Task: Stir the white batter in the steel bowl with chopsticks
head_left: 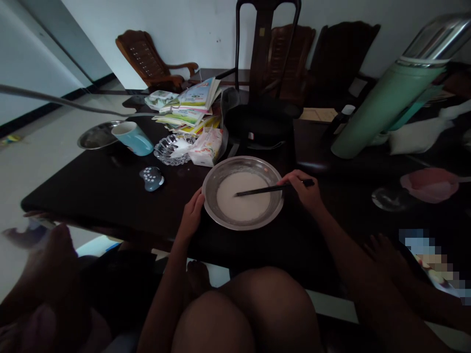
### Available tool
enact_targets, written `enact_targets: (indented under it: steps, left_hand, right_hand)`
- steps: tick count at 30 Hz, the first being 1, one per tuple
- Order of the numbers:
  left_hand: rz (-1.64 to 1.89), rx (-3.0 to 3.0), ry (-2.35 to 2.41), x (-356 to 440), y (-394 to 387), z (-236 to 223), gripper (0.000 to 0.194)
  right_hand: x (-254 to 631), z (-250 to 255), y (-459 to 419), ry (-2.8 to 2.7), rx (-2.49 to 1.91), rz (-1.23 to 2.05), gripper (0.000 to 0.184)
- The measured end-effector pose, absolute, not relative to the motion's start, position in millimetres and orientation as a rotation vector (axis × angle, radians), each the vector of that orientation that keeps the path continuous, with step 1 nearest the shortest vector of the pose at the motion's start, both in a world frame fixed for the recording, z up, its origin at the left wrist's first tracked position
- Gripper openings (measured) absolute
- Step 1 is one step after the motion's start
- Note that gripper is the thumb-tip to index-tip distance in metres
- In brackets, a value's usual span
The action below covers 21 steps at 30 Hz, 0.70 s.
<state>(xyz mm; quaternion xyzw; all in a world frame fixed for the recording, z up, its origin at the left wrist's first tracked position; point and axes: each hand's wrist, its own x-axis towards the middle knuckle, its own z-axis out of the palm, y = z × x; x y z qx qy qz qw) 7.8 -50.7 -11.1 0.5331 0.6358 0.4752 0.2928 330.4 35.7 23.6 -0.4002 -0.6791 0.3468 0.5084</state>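
A round metal bowl (210,196) stands on the dark table in front of my knees. Inside it lies a pool of white, batter-like liquid (245,208). My left hand (192,214) grips the bowl's left rim, its fingers partly hidden behind the side. A pair of dark chopsticks (263,189) slants across the bowl, held in my right hand (302,190) above the right rim. The chopstick tips dip into the liquid near its middle.
Left of the bowl are a grey paw-dotted object (151,178), a blue cup (133,138), another metal bowl (86,141), a glass dish (162,153), a tissue pack (206,148) and booklets (196,100). A green thermos (390,108) and pink bowl (429,184) stand right.
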Motion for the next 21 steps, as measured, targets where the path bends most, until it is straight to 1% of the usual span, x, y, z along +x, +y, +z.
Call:
enact_targets:
  steps: [3,6,9,11,14,16,19,21]
  left_hand:
    - [1.263,1.420,1.709,7.9,-50.3,-11.5,0.076]
    - [1.260,1.410,1.713,7.0,-50.0,-12.1,0.074]
    - [1.262,1.407,1.691,5.8,-50.1,-12.0,0.073]
    - [1.256,1.411,1.683,5.1,-50.3,-11.9,0.073]
    - [1.236,1.428,1.701,4.3,-50.8,-12.3,0.072]
    - [1.224,1.448,1.705,4.1,-51.1,-12.5,0.071]
    - [1.218,1.472,1.696,4.4,-51.2,-12.4,0.069]
    - [1.229,1.481,1.687,4.9,-51.2,-12.2,0.070]
  right_hand:
    - [332.9,21.7,36.5,-1.495,-0.949,0.773,0.038]
    - [332.9,19.8,35.1,-1.370,-0.933,0.822,0.044]
    - [330.8,20.7,32.3,-1.532,-0.913,0.880,0.035]
    - [331.4,22.2,32.6,-1.619,-0.906,0.820,0.031]
    - [334.2,23.7,35.6,-1.465,-0.954,0.735,0.036]
    - [334.1,24.2,36.3,-1.364,-0.976,0.789,0.040]
    - [330.8,25.4,34.9,-1.506,-0.963,0.872,0.041]
    - [330.5,26.3,34.8,-1.609,-0.963,0.825,0.039]
